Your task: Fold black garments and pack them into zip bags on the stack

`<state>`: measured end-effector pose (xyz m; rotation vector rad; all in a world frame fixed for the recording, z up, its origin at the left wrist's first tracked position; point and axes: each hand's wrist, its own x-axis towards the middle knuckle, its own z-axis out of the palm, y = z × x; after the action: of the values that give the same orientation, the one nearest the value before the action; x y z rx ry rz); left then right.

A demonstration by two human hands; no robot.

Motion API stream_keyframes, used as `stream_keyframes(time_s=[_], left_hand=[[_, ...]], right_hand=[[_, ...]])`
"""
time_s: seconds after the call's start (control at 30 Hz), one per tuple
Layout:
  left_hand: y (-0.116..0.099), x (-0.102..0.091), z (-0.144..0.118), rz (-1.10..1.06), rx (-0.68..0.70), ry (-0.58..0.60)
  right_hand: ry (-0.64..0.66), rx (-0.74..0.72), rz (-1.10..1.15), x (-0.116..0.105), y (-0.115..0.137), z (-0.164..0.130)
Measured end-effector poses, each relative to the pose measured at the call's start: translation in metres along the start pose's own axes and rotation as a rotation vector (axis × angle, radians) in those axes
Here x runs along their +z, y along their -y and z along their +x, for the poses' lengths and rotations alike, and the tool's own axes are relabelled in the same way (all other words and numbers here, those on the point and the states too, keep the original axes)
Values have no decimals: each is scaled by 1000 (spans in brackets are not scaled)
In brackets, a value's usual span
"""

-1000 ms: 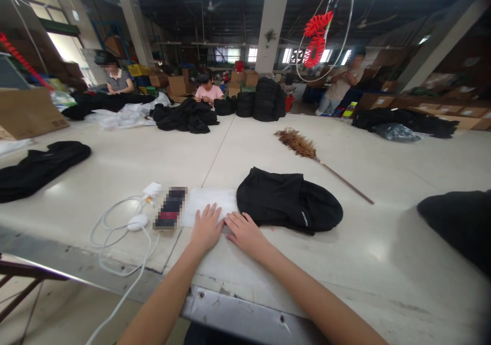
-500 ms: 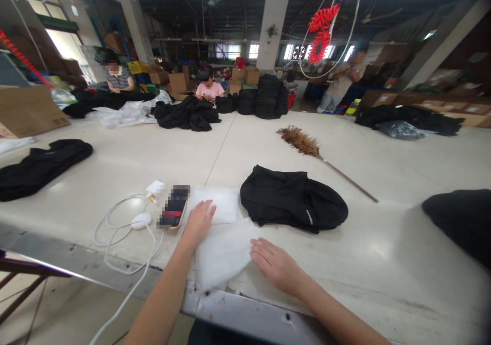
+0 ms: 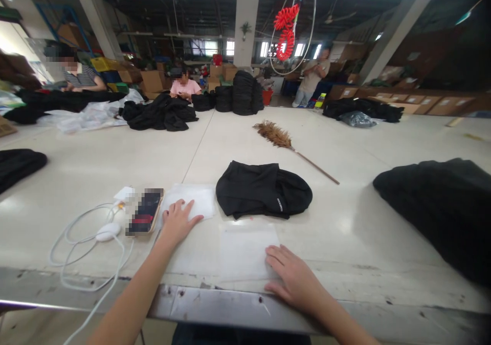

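My left hand (image 3: 180, 221) rests with spread fingers on a stack of translucent plastic bags (image 3: 203, 196), beside a phone (image 3: 146, 212). Closer to the table's front edge, a single clear bag (image 3: 245, 253) lies flat. At that bag's right side is my right hand (image 3: 289, 276), its fingertips touching the edge and its thumb held apart. Just beyond the bags lies a folded black garment (image 3: 261, 189) with small white lettering, apart from both hands.
A white cable (image 3: 67, 248) loops left of the phone. Further back lies a feather duster (image 3: 276, 135). A large black cloth pile (image 3: 441, 207) stands at right. Black stacks (image 3: 241, 94) and people line the far side; a red coiled hose (image 3: 285, 33) hangs overhead.
The view has turned right. The single bag has slid right, away from the stack, and now lies flat. My left hand's fingers have spread; my right thumb now shows apart from the fingers.
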<state>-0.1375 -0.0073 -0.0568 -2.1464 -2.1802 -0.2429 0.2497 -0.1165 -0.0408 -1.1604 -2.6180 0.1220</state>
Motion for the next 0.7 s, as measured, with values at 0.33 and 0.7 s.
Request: stream_keyframes(time_s=[0.33, 0.7], left_hand=[[8, 5, 16, -76, 16, 39], [-11, -8, 27, -101, 104, -89]], right_hand=[[121, 233, -34, 22, -15, 27], [-41, 265, -20, 22, -17, 27]])
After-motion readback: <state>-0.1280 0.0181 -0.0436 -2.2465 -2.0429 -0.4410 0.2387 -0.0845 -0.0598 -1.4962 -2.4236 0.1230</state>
